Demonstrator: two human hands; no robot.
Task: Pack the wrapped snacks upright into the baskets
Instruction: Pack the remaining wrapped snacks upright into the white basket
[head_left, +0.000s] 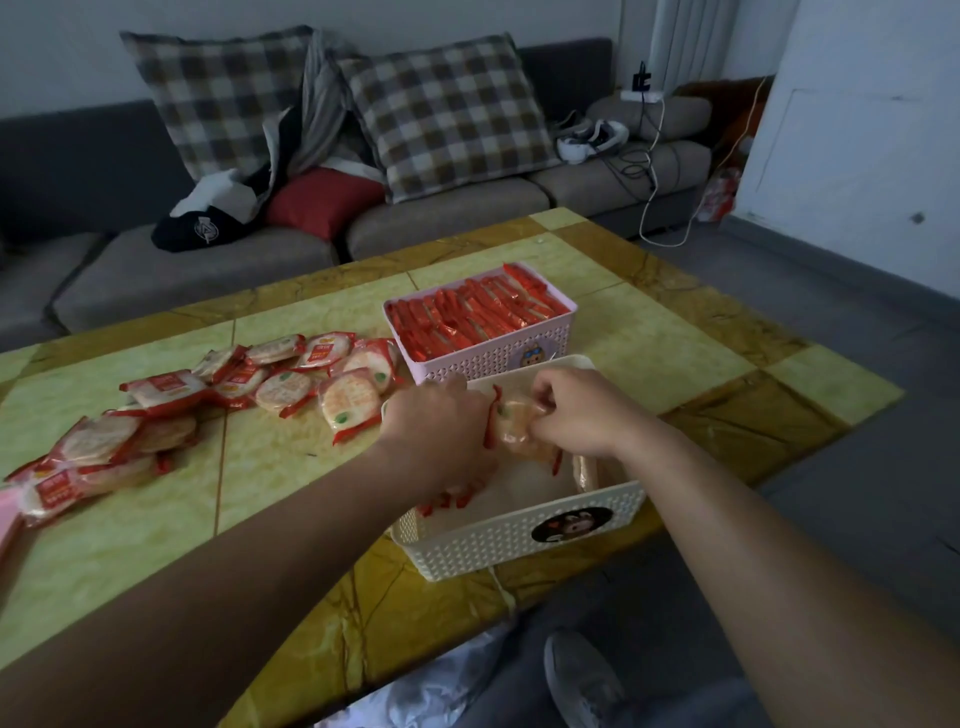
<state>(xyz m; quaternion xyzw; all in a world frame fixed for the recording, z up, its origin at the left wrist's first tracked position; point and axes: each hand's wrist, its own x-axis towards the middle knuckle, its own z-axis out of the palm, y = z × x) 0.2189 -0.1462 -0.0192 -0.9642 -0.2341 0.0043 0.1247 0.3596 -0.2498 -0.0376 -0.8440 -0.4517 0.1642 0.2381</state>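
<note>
Tiled table (675, 338); sofa (441, 223) well beyond basket (519, 540). Above basket: snack (514, 428) pinched by curled fingers of right hand (576, 415); left hand (436, 431) beside it, finger state not determinable. Lower snack on edge against row (449, 501) inside basket; brace row with left hand; avoid tipping. Loose pile (249, 384) left of basket.

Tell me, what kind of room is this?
Probably a home living room: a grey sofa with plaid cushions sits behind a low yellow coffee table.
</note>
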